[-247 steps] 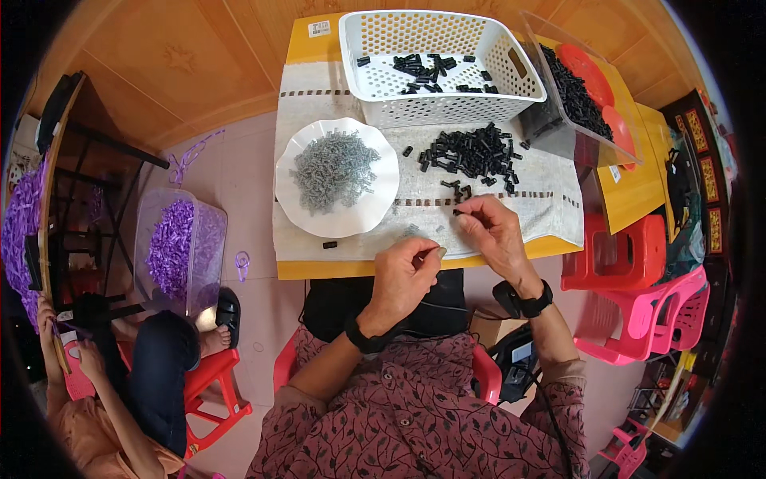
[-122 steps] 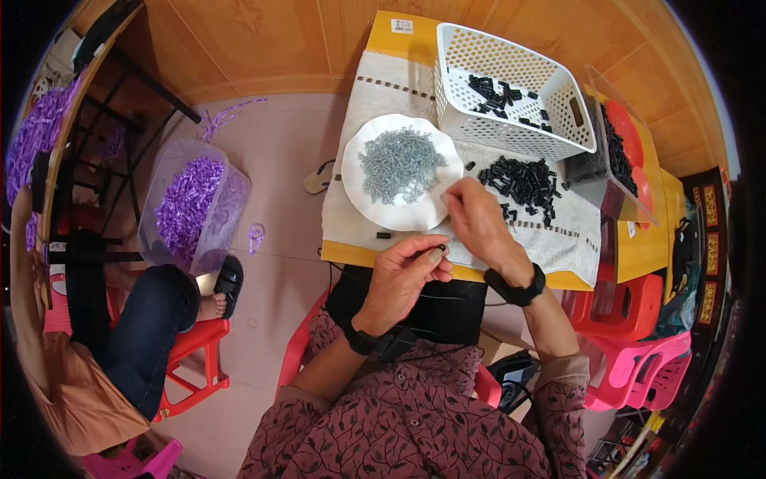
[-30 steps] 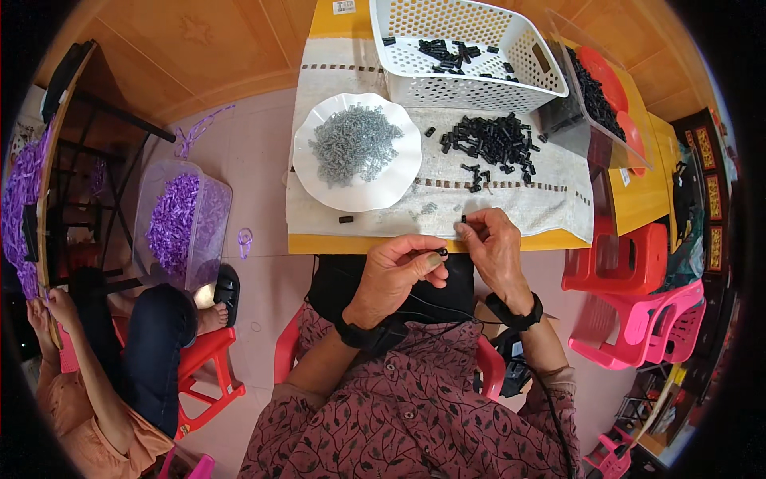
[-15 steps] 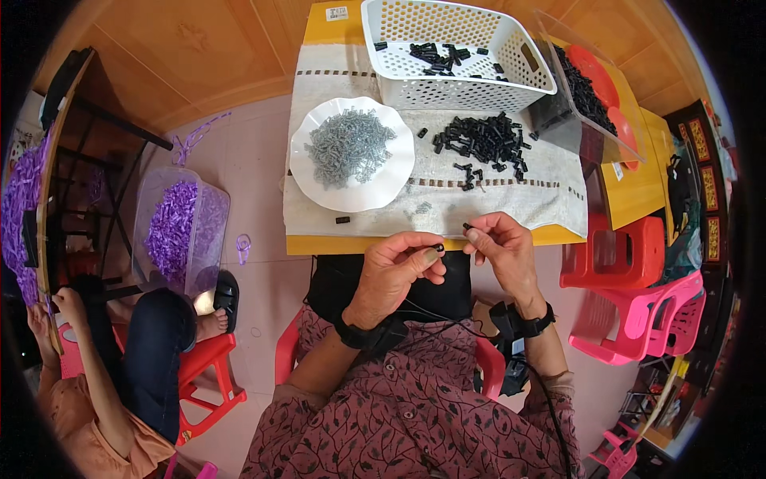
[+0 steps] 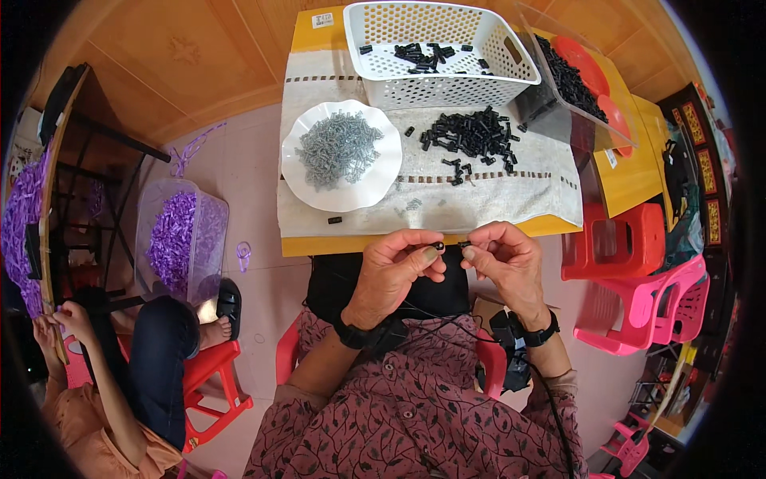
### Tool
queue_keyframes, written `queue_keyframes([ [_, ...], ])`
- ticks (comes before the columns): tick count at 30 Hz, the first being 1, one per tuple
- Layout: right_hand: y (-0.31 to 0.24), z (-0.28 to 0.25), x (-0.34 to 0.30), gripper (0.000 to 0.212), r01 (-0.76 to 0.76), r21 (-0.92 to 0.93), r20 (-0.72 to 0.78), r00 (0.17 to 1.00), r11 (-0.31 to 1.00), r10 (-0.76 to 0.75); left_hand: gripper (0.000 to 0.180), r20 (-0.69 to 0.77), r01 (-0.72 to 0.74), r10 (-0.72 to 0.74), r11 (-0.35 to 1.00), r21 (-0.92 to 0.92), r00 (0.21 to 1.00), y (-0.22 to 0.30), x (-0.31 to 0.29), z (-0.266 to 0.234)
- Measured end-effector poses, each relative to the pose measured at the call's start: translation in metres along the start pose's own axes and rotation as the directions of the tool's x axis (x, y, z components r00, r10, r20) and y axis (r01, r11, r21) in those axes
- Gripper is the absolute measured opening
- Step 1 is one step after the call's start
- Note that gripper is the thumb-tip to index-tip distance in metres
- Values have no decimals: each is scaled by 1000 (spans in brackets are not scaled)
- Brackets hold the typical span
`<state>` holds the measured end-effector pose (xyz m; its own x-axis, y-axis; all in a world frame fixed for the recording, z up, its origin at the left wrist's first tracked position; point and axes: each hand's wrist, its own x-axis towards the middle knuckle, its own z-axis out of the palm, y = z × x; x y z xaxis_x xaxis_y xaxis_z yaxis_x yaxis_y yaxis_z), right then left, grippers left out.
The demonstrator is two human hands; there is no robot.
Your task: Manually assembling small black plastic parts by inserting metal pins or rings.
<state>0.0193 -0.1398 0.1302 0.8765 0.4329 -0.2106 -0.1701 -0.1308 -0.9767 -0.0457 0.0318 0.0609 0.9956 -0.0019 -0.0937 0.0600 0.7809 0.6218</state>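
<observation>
Just off the table's near edge, my left hand (image 5: 399, 270) pinches a small black cylindrical part (image 5: 438, 247) between thumb and forefinger. Facing it, a short gap away, my right hand (image 5: 511, 263) grips another small dark piece (image 5: 464, 244) at the fingertips; its exact shape is mostly covered. Beyond my hands lies a loose pile of black cylindrical parts (image 5: 472, 137) on a whitish cloth (image 5: 351, 223). A white scalloped plate (image 5: 297, 180) heaped with small clear-grey pieces (image 5: 339, 149) stands left of the pile. One single black part (image 5: 334, 220) lies near the cloth's front edge.
A white perforated basket (image 5: 447, 90) with several black parts stands at the back. Right of it is a clear bin (image 5: 586, 132) full of black pieces. Red and pink stools (image 5: 614, 243) stand at the right. At left, a co-worker (image 5: 104, 407) sits by a tub of purple strips (image 5: 179, 239).
My right hand has brought its piece lower and into line with the part in my left hand. The left hand stays nearly still. The whole view has shifted slightly.
</observation>
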Motion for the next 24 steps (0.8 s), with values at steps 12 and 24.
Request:
queue_keyframes([
  [12, -2, 1, -6, 11, 79, 7, 31, 996, 997, -80, 23, 23, 21, -22, 998, 57, 999, -1, 1, 7],
  [24, 6, 4, -3, 10, 120, -84, 47, 992, 989, -116, 22, 37, -39, 32, 978, 206, 999, -3, 1, 7],
])
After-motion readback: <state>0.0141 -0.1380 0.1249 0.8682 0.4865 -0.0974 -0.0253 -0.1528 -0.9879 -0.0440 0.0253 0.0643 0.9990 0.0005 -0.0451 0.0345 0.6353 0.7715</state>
